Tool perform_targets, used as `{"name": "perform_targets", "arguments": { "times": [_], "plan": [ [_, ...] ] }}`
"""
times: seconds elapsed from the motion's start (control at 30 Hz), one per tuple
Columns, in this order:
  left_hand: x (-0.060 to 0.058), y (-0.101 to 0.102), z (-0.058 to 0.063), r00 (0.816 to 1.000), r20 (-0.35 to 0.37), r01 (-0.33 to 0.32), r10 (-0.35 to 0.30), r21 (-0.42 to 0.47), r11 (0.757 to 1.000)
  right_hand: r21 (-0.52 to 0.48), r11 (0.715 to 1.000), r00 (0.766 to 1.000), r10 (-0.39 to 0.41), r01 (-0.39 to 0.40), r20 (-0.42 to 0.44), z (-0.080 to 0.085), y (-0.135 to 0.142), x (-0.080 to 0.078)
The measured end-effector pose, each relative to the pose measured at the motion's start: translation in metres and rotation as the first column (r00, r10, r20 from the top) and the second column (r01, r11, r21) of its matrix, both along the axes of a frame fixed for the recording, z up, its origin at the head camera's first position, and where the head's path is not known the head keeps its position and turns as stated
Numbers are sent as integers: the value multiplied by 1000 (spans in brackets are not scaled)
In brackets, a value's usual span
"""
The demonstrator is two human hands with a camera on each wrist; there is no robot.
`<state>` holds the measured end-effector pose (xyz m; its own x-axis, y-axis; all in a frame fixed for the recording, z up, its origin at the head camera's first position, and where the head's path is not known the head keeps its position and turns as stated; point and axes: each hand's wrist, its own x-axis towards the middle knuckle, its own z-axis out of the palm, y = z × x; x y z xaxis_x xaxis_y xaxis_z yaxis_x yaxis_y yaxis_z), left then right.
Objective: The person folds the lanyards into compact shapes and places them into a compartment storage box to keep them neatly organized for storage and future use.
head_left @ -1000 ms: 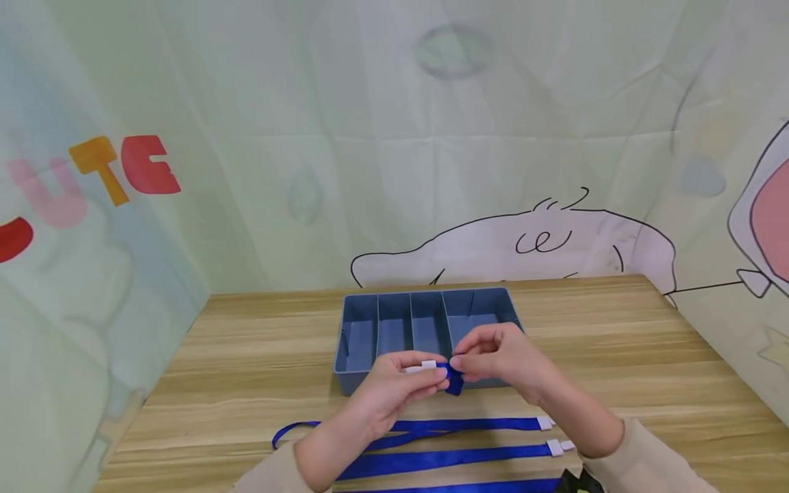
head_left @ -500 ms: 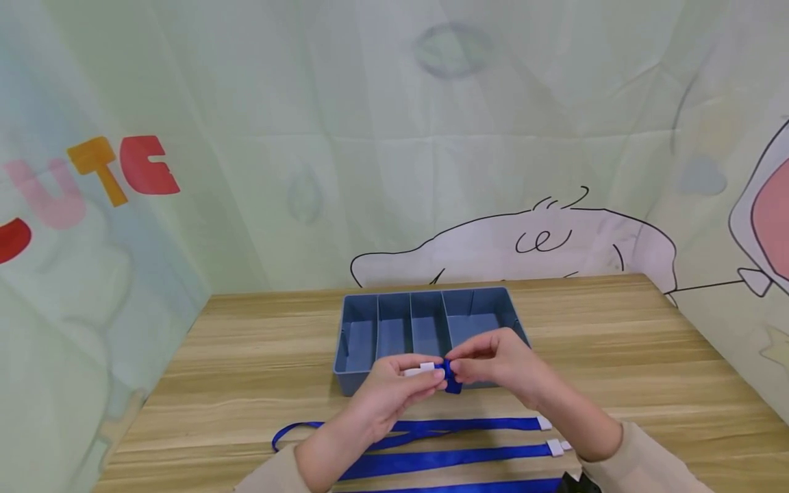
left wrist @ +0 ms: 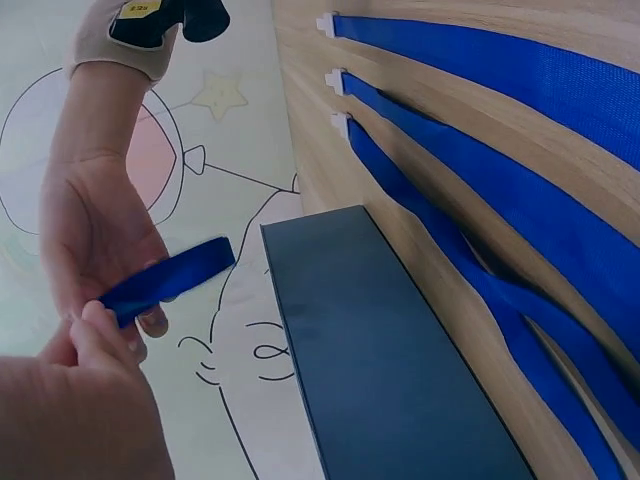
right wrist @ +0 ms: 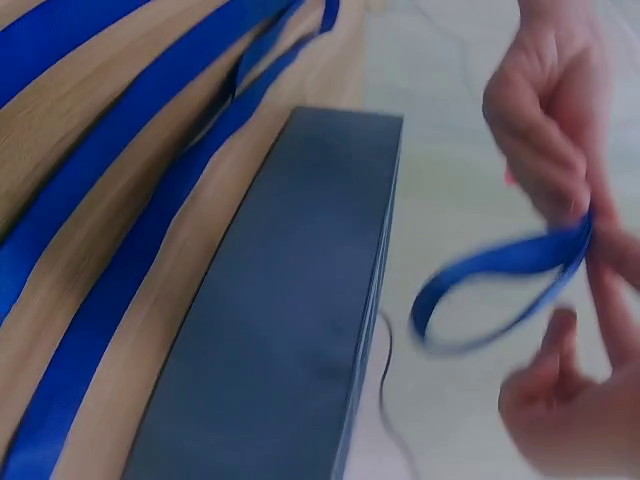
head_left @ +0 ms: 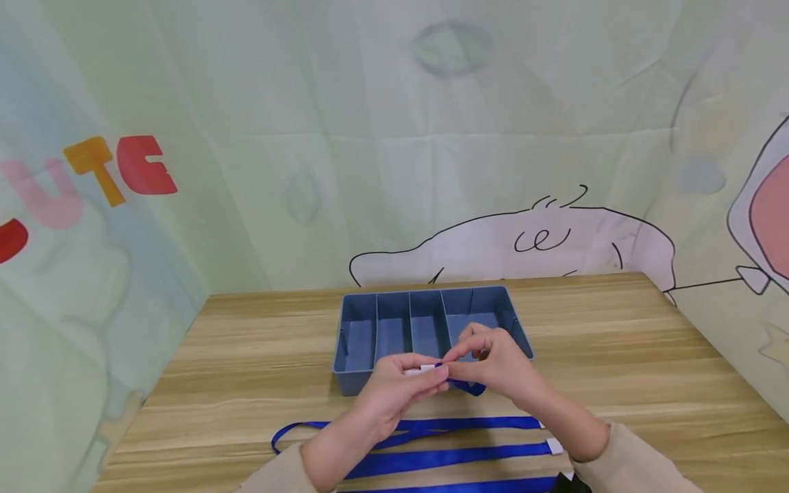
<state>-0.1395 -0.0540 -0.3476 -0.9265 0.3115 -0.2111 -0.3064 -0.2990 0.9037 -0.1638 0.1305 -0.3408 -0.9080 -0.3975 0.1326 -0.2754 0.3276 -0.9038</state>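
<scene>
Above the front edge of the tray, my left hand (head_left: 394, 387) pinches a folded blue lanyard (head_left: 470, 388) between thumb and fingers. Its white plastic clip (head_left: 427, 368) pokes out at the left hand's fingertips. My right hand (head_left: 496, 363) meets the left, its thumb and index finger pinching the strap where both hands come together; the exact grip point is partly covered by the fingers. Seen from the right wrist, a narrow loop of the blue lanyard (right wrist: 500, 265) hangs out from between the hands, slightly blurred.
Behind the hands stands a blue-grey tray (head_left: 357, 380) with several compartments. Blue lanyards (head_left: 450, 459) with white clips lie across the wooden table (head_left: 246, 356), nearer to me. A printed cloth backdrop (head_left: 277, 171) rises behind the table.
The right fingers have moved slightly left, closer to the left fingertips. The blue strap, which hung down between the hands, now loops out to the right under the right hand. The left hand stays nearly still.
</scene>
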Motion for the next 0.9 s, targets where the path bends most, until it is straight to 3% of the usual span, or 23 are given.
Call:
{"name": "perform_targets", "arguments": {
  "times": [0.17, 0.3, 0.47, 0.6, 0.77, 0.9],
  "plan": [
    [-2, -5, 2, 1000, 21, -6, 7, -14, 1000, -7, 988, 987, 153, -153, 51, -8, 17, -6],
    [-2, -9, 5, 998, 54, -24, 24, 7, 1000, 38, 977, 974, 205, -209, 96, -18, 28, -8],
    [-4, -13, 6, 997, 67, -45, 42, 33, 998, 6, 982, 973, 188, -191, 135, -29, 36, -9],
    [-4, -15, 5, 994, 67, -81, 81, -1, 997, -90, 988, 982, 140, -129, 128, -31, 41, -9],
    [0, -13, 1, 992, 98, -72, 74, -27, 997, -277, 960, 995, 73, -52, 68, -27, 44, -8],
    [3, -9, 0, 990, 138, -37, 37, -1, 999, -306, 952, 1000, 15, -15, -1, -27, 43, -7]
  ]
}}
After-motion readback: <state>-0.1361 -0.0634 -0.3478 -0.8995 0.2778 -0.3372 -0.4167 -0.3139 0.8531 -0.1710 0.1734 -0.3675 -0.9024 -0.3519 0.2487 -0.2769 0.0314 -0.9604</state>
